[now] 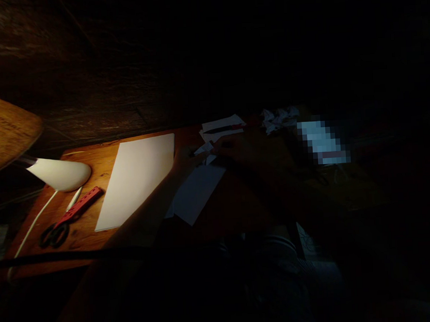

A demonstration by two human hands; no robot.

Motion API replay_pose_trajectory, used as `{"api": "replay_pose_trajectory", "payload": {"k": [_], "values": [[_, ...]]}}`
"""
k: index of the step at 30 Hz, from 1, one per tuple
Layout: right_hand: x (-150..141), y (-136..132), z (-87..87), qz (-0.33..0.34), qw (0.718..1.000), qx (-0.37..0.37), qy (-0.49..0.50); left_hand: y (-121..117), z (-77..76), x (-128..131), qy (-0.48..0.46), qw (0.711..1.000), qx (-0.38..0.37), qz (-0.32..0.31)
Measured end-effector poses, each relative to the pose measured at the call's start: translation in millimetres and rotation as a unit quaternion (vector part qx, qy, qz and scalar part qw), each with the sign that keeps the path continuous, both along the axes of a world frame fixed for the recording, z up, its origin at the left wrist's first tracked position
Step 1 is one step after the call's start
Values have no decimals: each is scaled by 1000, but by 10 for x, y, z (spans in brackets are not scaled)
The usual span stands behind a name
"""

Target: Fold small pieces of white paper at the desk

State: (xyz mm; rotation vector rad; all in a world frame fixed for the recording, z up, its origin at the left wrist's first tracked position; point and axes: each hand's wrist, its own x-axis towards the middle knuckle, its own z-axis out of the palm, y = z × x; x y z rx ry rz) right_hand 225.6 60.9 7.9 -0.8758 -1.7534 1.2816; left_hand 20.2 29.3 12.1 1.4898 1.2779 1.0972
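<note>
The scene is very dark, lit only from the left. My left forearm reaches from the bottom up to the middle of the wooden table (91,159). My left hand (183,157) rests at a small white paper scrap (204,148). My right hand (236,150) is a dim shape just right of the same scrap. The fingers of both hands are lost in shadow. A smaller white sheet (197,191) lies under and beside my left arm. A large white sheet (138,180) lies to the left of that arm.
A white lamp head (61,173) with its cord sits at the left. A pen (74,199), a red ruler (81,205) and dark-handled scissors (54,234) lie below it. Papers with a red pen (222,127) and crumpled paper (280,118) are at the back. A blurred pale patch (323,142) is on the right.
</note>
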Motion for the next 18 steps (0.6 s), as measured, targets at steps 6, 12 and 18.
{"api": "replay_pose_trajectory", "payload": {"k": [6,12,18], "values": [[17,-6,28,-2,1000,-5,-17,-8,16,20,-33,999,-26,6],[2,0,19,-4,1000,-7,-9,13,-21,9,-36,999,-25,14],[19,-17,52,3,1000,-2,-23,24,-40,-8,-35,999,-22,7]]}}
